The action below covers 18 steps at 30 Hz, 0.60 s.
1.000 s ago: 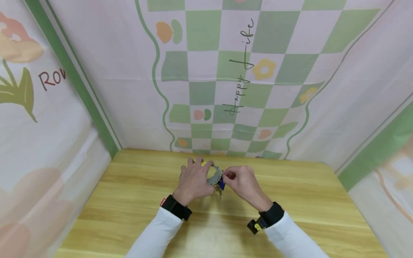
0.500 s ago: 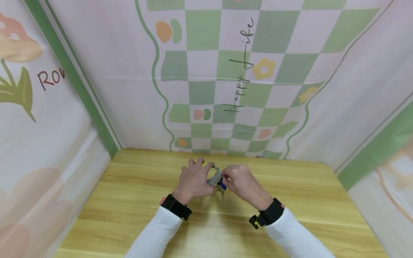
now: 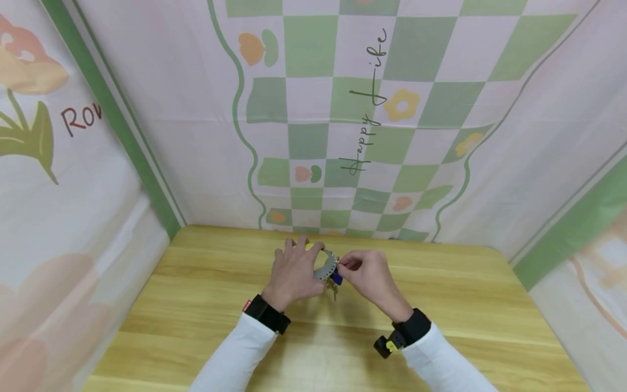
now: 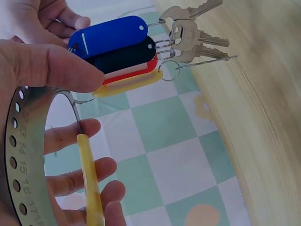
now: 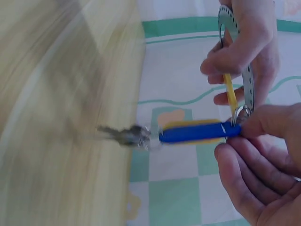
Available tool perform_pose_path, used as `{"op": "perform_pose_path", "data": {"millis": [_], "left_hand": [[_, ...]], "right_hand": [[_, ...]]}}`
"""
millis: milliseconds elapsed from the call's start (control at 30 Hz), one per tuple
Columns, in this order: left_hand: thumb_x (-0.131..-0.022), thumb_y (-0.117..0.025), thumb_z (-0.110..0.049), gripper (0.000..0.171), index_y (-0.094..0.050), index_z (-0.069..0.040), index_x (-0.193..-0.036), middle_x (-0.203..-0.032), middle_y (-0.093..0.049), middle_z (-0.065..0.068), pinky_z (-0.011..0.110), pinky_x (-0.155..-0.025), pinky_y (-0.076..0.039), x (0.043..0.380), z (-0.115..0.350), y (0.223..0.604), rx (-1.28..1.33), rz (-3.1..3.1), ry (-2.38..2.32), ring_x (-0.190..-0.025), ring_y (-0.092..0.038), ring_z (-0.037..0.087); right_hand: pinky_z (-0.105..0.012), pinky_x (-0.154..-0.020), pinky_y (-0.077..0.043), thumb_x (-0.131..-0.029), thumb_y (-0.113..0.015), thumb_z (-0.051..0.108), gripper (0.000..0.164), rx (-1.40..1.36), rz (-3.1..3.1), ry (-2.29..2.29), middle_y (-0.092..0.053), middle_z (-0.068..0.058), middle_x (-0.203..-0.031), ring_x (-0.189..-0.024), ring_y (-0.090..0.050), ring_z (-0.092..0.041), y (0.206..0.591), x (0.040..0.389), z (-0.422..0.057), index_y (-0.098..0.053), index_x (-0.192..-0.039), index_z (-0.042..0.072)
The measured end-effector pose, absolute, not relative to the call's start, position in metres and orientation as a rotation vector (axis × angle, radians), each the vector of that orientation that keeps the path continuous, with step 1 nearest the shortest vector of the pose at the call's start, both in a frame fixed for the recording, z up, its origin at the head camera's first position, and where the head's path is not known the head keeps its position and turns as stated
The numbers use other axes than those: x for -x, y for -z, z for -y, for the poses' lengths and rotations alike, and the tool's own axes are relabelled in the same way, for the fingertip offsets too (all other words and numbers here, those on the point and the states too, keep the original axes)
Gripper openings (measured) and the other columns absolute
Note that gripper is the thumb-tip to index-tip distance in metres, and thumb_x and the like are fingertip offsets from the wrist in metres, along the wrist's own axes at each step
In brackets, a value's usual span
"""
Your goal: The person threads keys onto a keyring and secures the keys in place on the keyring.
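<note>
My left hand [image 3: 296,272] grips a round metal key ring plate [image 4: 15,174], which has numbered holes along its edge and a yellow bar [image 4: 88,179] on one side. At the plate's edge, my right hand [image 3: 369,275] pinches near the ring end of a blue key tag [image 5: 193,133]. In the left wrist view a dark tag [image 4: 124,55], a red tag [image 4: 134,69] and a yellow tag [image 4: 129,84] are stacked beside the blue one. Several metal keys [image 4: 188,40] hang from the tags by small split rings. The right fingertips partly hide the joint with the plate.
Both hands are above a wooden table [image 3: 196,305]. A checkered cloth backdrop [image 3: 313,141] rises behind its far edge, and cloth [image 3: 98,228] also hangs at the sides. Each wrist wears a black strap [image 3: 266,314].
My right hand turned slightly half a second ago and has turned back. The blue tag and keys swung a little with it. The left hand stays nearly still on the plate.
</note>
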<state>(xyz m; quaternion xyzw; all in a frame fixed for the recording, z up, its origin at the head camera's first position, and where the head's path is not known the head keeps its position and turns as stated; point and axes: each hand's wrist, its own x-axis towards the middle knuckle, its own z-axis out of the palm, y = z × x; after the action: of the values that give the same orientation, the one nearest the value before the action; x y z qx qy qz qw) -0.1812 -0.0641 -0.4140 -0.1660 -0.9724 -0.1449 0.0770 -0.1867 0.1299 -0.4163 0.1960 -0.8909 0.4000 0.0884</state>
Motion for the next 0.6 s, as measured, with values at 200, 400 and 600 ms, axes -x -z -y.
{"op": "perform_pose_path", "data": {"millis": [200,400,600], "left_hand": [[-0.069,-0.075,-0.029,0.07,-0.062,-0.022,-0.137,-0.133,-0.055,0.016,0.057,-0.08,-0.049,0.181,0.064,0.415,0.498,2.902,0.432,-0.114,-0.051,0.04],[-0.07,-0.074,-0.029,0.071,-0.06,-0.021,-0.139,-0.132,-0.053,0.015,0.056,-0.078,-0.049,0.181,0.065,0.414,0.505,2.914,0.458,-0.113,-0.049,0.039],[-0.071,-0.074,-0.029,0.069,-0.061,-0.022,-0.138,-0.131,-0.053,0.015,0.057,-0.077,-0.049,0.181,0.066,0.413,0.527,2.929,0.494,-0.111,-0.049,0.039]], "right_hand": [[-0.024,-0.057,-0.055,-0.084,-0.076,0.002,0.006,-0.605,2.615,-1.171,-0.072,0.0,-0.073,-0.064,-0.066,-0.008,0.418,0.186,-0.129,-0.078,-0.082,0.007],[-0.021,-0.055,-0.052,-0.083,-0.076,-0.002,0.009,-0.801,2.577,-1.024,-0.071,0.001,-0.073,-0.062,-0.064,-0.005,0.413,0.191,-0.13,-0.078,-0.08,0.007],[-0.019,-0.055,-0.052,-0.082,-0.076,-0.005,0.011,-1.015,2.525,-0.852,-0.072,-0.001,-0.077,-0.063,-0.063,-0.003,0.407,0.195,-0.134,-0.079,-0.084,0.005]]}}
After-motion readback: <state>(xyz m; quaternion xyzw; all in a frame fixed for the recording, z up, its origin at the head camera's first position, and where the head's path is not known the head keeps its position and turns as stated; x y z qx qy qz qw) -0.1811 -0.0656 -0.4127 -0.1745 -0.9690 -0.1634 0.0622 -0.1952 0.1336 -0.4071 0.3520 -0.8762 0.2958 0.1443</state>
